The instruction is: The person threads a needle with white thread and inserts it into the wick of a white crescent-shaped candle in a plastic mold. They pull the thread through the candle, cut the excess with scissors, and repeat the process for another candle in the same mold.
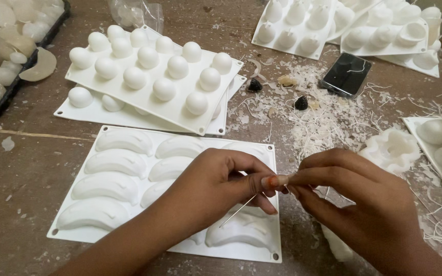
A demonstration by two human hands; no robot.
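Craft workshop: white silicone moulds, wax shavings across worn wooden table.

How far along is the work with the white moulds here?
Done, apparently: pale trimmings litter the wooden table. In hand: left hand and right hand pinch a thin metal needle above the white crescent-cavity mould. Left: unclear; the white dome mould lies untouched.

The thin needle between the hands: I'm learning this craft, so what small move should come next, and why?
Probably steady it before anything else. The left hand pinches the needle near its top, the right hand meets it fingertip to fingertip, and the point slants down just above the crescent mould.
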